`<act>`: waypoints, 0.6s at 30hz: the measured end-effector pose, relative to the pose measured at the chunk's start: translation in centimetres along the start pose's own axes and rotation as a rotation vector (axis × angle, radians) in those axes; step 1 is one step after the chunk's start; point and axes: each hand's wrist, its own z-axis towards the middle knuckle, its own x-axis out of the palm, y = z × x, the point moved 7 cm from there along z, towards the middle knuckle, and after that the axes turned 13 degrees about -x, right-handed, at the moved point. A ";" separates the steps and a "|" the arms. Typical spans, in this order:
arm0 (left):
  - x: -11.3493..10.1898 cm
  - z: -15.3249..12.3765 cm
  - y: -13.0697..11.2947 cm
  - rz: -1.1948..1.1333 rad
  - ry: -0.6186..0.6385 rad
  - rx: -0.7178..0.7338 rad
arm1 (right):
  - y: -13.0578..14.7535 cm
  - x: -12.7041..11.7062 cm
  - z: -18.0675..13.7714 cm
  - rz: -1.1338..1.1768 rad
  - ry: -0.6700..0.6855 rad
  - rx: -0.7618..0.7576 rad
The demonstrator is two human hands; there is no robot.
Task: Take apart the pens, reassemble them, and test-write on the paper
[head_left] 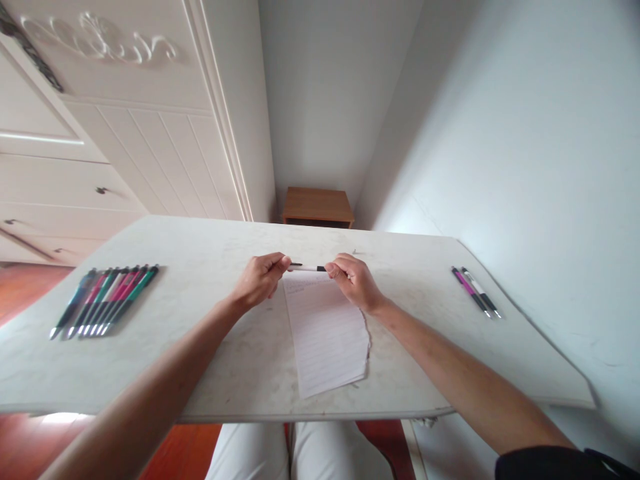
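Paper (pixel 327 340) on table (pixel 225 373), pen row (pixel 119 288) left, pen pair (pixel 469 289) right

A white-barreled pen (pixel 309 268) with black sections stretches nearly level between left hand (pixel 261 277) and right hand (pixel 356 280), near the far end of lined paper (pixel 327 333).

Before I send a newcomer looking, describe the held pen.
Find the white table, then the lined paper. Near the paper's far end, the white pen spans the left hand and right hand. Only it is held; the other pens lie flat.
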 end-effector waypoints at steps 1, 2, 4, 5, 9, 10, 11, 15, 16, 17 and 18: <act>0.1 0.1 0.2 -0.029 0.019 -0.032 | 0.1 0.0 0.0 -0.009 0.004 -0.016; 0.3 0.1 0.4 -0.069 0.040 -0.065 | 0.2 0.0 0.1 -0.017 0.011 -0.032; 0.6 0.3 0.7 -0.162 0.083 -0.121 | 0.4 -0.1 0.2 -0.026 0.028 -0.062; 0.8 0.3 0.8 -0.203 0.101 -0.141 | 0.5 -0.1 0.3 -0.029 0.034 -0.072; 1.2 0.6 1.2 -0.276 0.133 -0.170 | 0.1 -0.3 0.3 -0.012 0.030 -0.033; 1.2 0.6 1.2 -0.282 0.136 -0.158 | -0.1 -0.4 0.3 0.004 0.024 -0.007; 1.2 0.7 1.1 -0.288 0.138 -0.133 | -0.3 -0.4 0.2 0.022 0.017 0.022; 0.5 0.8 0.4 -0.342 0.098 0.011 | -1.5 -0.5 -0.2 0.062 -0.008 0.148; 0.3 0.8 0.4 -0.351 0.073 0.027 | -1.8 -0.6 -0.3 0.074 -0.017 0.178; 0.0 0.9 0.3 -0.351 0.046 0.031 | -2.0 -0.6 -0.4 0.089 -0.026 0.204; -0.1 0.9 0.4 -0.344 0.022 0.027 | -2.2 -0.7 -0.5 0.107 -0.033 0.226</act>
